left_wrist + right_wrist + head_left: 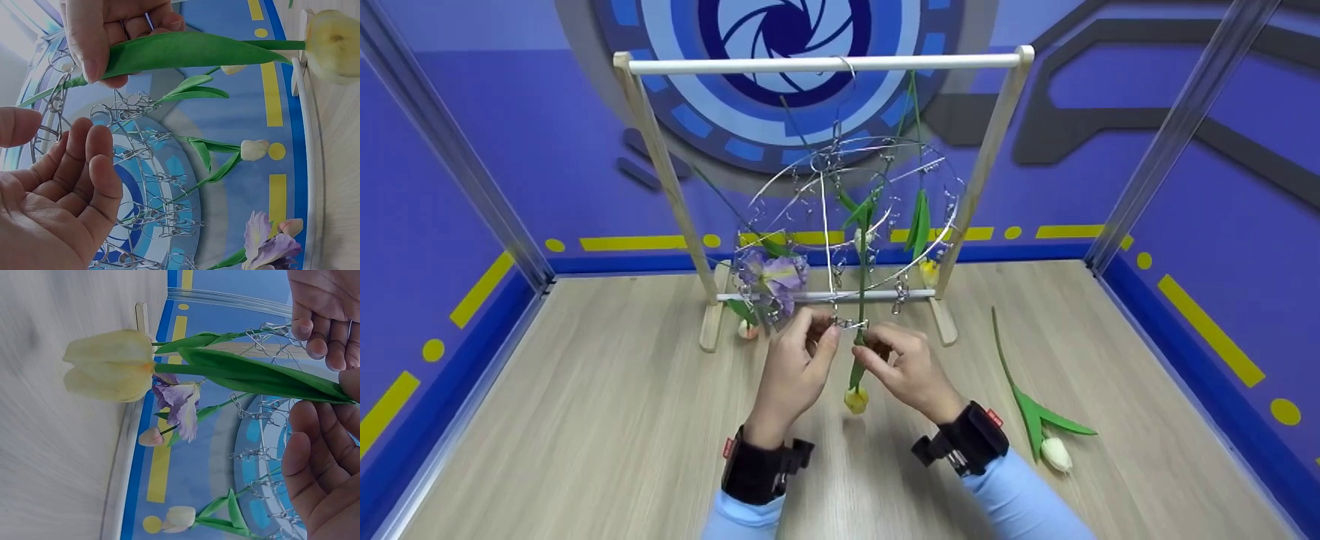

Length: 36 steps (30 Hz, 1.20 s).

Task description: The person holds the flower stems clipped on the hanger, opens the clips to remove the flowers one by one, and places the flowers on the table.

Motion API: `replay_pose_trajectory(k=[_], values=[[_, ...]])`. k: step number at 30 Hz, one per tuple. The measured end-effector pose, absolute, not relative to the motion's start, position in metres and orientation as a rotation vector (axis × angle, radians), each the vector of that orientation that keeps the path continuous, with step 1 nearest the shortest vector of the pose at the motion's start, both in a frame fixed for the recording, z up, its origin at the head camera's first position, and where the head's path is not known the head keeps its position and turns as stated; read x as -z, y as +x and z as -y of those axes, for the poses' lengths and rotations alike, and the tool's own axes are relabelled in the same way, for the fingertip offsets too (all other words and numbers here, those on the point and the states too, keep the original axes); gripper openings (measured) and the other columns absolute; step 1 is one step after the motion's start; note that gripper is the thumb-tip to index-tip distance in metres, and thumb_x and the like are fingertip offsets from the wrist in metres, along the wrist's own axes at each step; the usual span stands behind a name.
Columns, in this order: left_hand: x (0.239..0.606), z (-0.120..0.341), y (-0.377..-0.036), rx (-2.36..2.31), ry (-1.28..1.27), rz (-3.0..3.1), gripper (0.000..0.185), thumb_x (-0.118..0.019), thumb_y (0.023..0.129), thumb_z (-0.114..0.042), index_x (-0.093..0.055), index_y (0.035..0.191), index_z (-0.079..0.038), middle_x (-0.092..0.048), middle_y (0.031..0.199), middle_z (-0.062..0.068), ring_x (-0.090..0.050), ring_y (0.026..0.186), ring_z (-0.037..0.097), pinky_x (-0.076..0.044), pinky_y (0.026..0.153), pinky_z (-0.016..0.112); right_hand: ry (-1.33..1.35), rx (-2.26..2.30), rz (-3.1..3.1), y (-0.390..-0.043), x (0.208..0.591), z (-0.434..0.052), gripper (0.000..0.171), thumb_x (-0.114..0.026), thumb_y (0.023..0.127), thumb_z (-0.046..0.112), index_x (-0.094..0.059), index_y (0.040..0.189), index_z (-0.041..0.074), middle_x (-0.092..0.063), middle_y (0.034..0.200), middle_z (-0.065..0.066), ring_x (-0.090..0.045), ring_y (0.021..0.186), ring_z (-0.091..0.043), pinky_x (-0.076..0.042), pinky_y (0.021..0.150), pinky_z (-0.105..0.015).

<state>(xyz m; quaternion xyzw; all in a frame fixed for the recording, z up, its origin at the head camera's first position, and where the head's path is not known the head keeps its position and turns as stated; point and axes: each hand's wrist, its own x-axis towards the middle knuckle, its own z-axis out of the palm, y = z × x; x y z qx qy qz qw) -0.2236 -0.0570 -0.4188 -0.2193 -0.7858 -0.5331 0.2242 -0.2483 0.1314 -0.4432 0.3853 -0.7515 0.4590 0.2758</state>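
Observation:
A round wire clip hanger [952,196] hangs from the top bar of a wooden rack [649,135]. Flowers dangle head down from its clips, among them a purple iris [776,276]. Both hands meet at the hanger's front rim. My left hand [826,330] pinches a metal clip [54,103] there. My right hand [866,352] pinches the green stem and leaf [259,377] of a yellow tulip [855,399], whose head hangs just below the hands. The tulip's stem end sits at the clip; whether the clip grips it is hidden by the fingers.
A white tulip [1054,453] with a long green stem lies on the wooden table [585,435] to the right of my right arm. The rack's feet [711,328] stand mid-table. Blue walls and metal posts close in the sides and back.

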Motion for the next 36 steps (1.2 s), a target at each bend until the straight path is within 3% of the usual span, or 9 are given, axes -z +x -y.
replay_pose_trajectory(k=[10,24,36], values=[[0.4186,0.0599,-0.2233,1.684,-0.638,2.156,0.010,-0.061,0.103,-0.009,-0.064,0.104,0.000,-0.064,0.087,0.007,-0.060,0.076,0.014,-0.050,0.068,0.026,1.027,-1.214,2.019,-0.2494,0.4452,-0.1333,0.013,-0.075,0.087,-0.005,-0.068,0.083,0.006,-0.063,0.075,-0.002,-0.055,0.063,-0.011,-0.045,0.055,-0.022],[0.4197,0.0608,-0.2240,1.712,-0.622,2.135,0.008,-0.064,0.102,-0.009,-0.064,0.100,-0.001,-0.065,0.086,0.007,-0.061,0.074,0.014,-0.050,0.066,0.026,1.034,-1.195,2.010,-0.2502,0.4479,-0.1343,0.012,-0.074,0.087,-0.006,-0.070,0.086,0.005,-0.064,0.076,-0.003,-0.056,0.064,-0.012,-0.049,0.052,-0.034],[0.4199,0.0610,-0.2246,1.693,-0.628,2.104,0.009,-0.066,0.101,-0.010,-0.065,0.096,-0.003,-0.067,0.081,0.006,-0.063,0.069,0.015,-0.050,0.063,0.025,1.032,-1.191,2.053,-0.2488,0.4477,-0.1369,0.011,-0.074,0.088,-0.006,-0.071,0.088,0.004,-0.065,0.077,-0.003,-0.057,0.065,-0.012,-0.048,0.056,-0.023]])
